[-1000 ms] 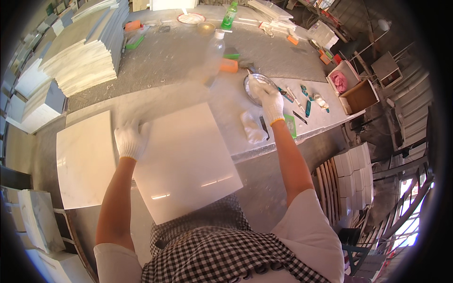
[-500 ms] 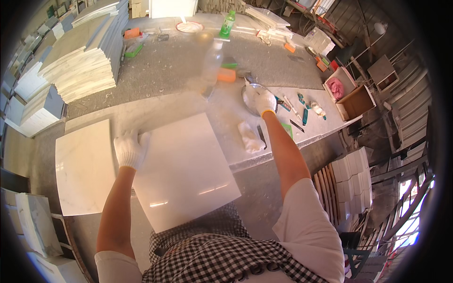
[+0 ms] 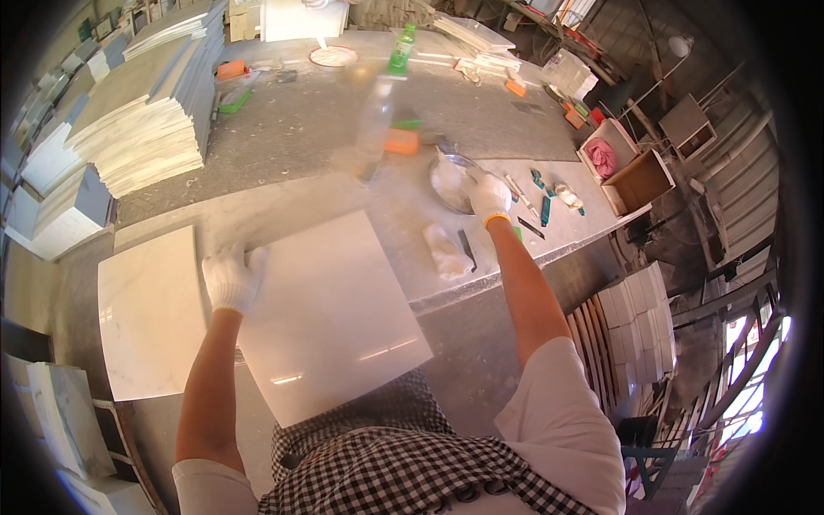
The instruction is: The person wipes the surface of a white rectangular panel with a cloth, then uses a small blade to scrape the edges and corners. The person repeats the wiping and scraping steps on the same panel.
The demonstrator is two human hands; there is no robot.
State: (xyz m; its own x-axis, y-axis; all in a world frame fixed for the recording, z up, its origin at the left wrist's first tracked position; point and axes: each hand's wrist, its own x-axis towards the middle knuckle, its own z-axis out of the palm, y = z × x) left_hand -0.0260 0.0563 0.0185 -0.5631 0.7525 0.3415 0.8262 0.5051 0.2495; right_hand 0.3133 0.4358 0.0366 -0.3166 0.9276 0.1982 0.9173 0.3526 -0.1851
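Note:
My left hand (image 3: 233, 276), in a white knitted glove, lies at the left edge of a glossy white stone slab (image 3: 330, 318). Its fingers stretch forward and the thumb stands apart near the slab. A second white slab (image 3: 146, 318) lies left of it. My right hand (image 3: 490, 197), gloved too, is at the right rim of a round metal bowl (image 3: 451, 204). Its fingertips are hard to make out, so whether it grips anything is unclear. Something white (image 3: 447, 176) sits inside the bowl. Below lie a crumpled white cloth (image 3: 445, 252) and a dark flat strip (image 3: 467, 250).
Right of the bowl lie a white marker-like stick (image 3: 522, 196) and teal-handled tools (image 3: 545, 210). Beyond stand a blurred clear bottle (image 3: 375, 124), an orange block (image 3: 401, 142) and a green bottle (image 3: 401, 51). Stacked slabs (image 3: 142, 129) rise at far left; an open box (image 3: 639, 186) is right.
My right hand has shifted from over the bowl to its right rim, uncovering more of the white contents. My left hand stays at the slab's edge. The whole view has shifted slightly.

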